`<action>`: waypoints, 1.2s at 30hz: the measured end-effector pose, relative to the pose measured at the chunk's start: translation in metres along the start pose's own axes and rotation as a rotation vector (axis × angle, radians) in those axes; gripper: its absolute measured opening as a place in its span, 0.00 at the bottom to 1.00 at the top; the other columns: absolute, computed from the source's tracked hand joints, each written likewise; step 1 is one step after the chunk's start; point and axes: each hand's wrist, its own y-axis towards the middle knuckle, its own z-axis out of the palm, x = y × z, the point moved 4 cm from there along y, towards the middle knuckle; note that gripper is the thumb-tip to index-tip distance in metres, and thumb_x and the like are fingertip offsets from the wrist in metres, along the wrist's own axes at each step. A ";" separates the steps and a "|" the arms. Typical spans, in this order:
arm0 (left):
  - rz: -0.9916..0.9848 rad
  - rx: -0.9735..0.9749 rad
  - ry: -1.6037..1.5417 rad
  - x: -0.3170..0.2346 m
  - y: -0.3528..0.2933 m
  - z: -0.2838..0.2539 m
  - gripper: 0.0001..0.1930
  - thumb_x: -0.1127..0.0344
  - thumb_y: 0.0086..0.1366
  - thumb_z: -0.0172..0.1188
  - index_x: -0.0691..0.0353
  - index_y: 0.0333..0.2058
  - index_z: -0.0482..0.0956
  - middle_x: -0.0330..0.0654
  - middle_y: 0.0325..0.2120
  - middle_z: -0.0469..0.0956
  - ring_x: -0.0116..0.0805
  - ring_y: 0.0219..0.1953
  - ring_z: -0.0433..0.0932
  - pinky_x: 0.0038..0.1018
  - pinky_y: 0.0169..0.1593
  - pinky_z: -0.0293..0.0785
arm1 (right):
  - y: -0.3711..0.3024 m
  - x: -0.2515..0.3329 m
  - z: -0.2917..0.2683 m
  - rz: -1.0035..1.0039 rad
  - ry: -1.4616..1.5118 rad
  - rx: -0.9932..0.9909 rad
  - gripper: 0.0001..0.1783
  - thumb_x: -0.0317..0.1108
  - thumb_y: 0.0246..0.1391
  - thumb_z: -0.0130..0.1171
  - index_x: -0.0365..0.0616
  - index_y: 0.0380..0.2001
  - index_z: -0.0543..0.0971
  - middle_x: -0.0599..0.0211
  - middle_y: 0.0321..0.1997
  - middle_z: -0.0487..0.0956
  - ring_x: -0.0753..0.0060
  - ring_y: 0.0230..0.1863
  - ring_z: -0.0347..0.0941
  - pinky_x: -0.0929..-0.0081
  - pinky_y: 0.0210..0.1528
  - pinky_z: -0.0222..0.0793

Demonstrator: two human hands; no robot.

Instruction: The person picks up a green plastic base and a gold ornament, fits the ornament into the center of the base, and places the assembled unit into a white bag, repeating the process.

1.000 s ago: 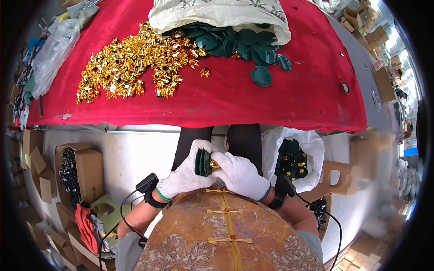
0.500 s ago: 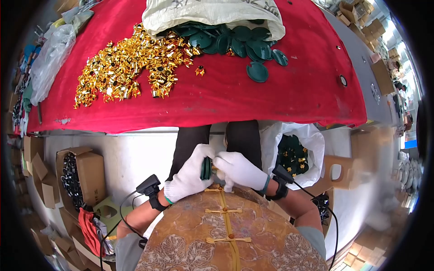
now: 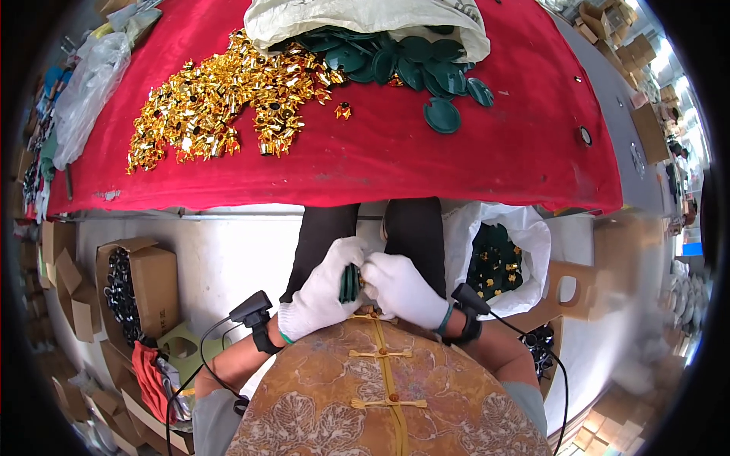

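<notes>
In white knit gloves, both my hands are together at my lap. My left hand (image 3: pixel 323 287) is closed around a small stack of dark green discs (image 3: pixel 350 284), held on edge. My right hand (image 3: pixel 404 289) is pinched against the right side of that stack, where a bit of a small gold piece (image 3: pixel 363 283) shows at the fingertips; the rest is hidden by the glove. Ahead on the red cloth (image 3: pixel 365 163) lies a heap of shiny gold claw-shaped pieces (image 3: pixel 205 114). To its right, loose green discs (image 3: pixel 442 115) spill from a white woven sack (image 3: pixel 365 19).
By my right knee stands a white bag (image 3: pixel 534 262) holding green discs with gold pieces on them. A cardboard box (image 3: pixel 156 292) of dark parts is at the left, with red cloth (image 3: pixel 148 376) nearer me. Cables run from both wrist straps.
The view has shifted slightly. My right fingers have curled in closer against the stack, and less of the gold piece shows. My left hand keeps its hold on the discs.
</notes>
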 end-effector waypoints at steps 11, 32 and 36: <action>-0.335 -0.033 -0.406 0.012 -0.007 -0.002 0.35 0.80 0.49 0.70 0.63 0.55 0.62 0.44 0.47 0.66 0.37 0.51 0.71 0.30 0.57 0.72 | -0.006 0.008 0.002 -0.365 -0.571 0.024 0.23 0.38 0.61 0.66 0.47 0.57 0.76 0.53 0.42 0.80 0.47 0.39 0.82 0.58 0.41 0.78; -0.434 0.011 -0.578 0.009 -0.008 -0.001 0.36 0.78 0.54 0.74 0.55 0.55 0.61 0.34 0.48 0.64 0.24 0.53 0.66 0.25 0.57 0.69 | -0.007 0.008 0.005 -0.529 -0.640 -0.052 0.25 0.36 0.55 0.70 0.47 0.55 0.77 0.59 0.46 0.78 0.52 0.38 0.82 0.61 0.39 0.77; -0.459 0.059 -0.609 0.006 -0.009 0.000 0.35 0.79 0.53 0.73 0.56 0.55 0.61 0.36 0.47 0.64 0.25 0.52 0.66 0.24 0.56 0.68 | -0.013 0.003 0.016 -0.413 -0.683 -0.033 0.19 0.35 0.56 0.69 0.46 0.50 0.79 0.59 0.46 0.79 0.52 0.37 0.81 0.60 0.40 0.77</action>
